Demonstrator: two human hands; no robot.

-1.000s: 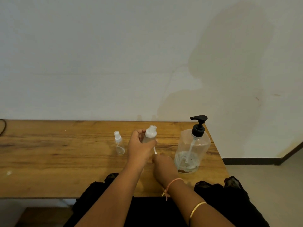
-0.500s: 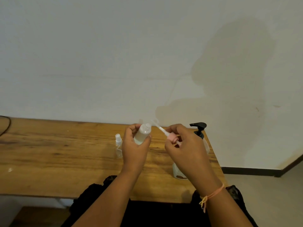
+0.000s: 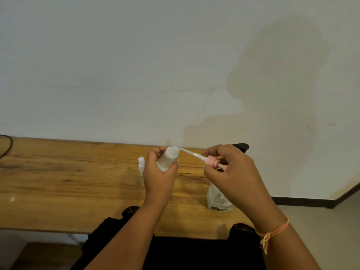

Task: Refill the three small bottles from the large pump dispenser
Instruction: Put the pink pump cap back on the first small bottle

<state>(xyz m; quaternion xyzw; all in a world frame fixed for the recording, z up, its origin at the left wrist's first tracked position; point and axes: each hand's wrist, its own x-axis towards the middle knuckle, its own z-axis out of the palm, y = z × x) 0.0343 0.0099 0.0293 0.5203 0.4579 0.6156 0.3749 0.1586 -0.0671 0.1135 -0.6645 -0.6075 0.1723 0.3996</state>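
Note:
My left hand (image 3: 159, 176) grips a small clear bottle (image 3: 168, 158) with liquid in it, lifted above the table and tilted. My right hand (image 3: 231, 174) pinches a pink pump cap (image 3: 211, 161), whose white dip tube reaches left to the bottle's open mouth. A second small clear spray bottle (image 3: 141, 164) stands on the table just left of my left hand, partly hidden by it. The large clear pump dispenser (image 3: 216, 199) with a black pump head (image 3: 242, 146) stands behind my right hand, mostly hidden. A third small bottle is not visible.
The wooden table (image 3: 68, 182) runs from the left edge to just past the dispenser, against a white wall. A black cable (image 3: 7, 147) lies at its far left corner. My dark-clothed lap is below the front edge.
My right hand rose from the table with the pink pump cap and brought its tube tip to the mouth of the bottle. My left hand lifted the bottle slightly higher.

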